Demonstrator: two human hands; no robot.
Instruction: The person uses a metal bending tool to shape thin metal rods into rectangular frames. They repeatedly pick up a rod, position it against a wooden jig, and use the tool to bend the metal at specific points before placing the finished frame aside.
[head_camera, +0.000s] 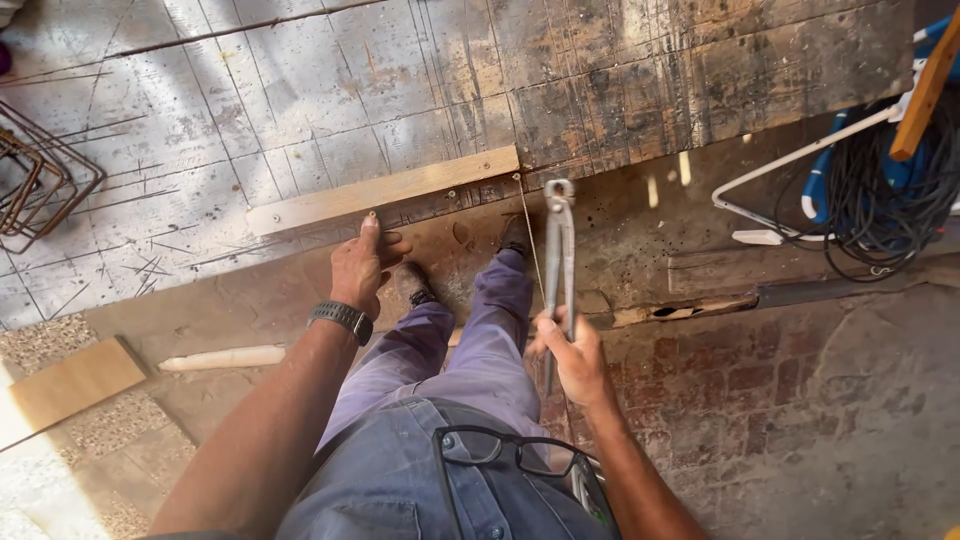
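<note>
SURFACE: worn, scratched wooden board platform (300, 90) lying beyond both hands | ON IT: pale narrow wooden strip (385, 190) lying just ahead of the left hand (362, 268) | rusty bent steel-rod cage (35, 185) sitting far left | FLOOR: black coiled cable (885, 205) lying far right of the right hand (570, 352)

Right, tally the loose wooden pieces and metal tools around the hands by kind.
Pale wooden slat under the left hand: 1
Long metal pincers in the right hand: 1
Pale wooden board on the floor: 1
Pale rounded wooden stick: 1
Total: 4
</note>
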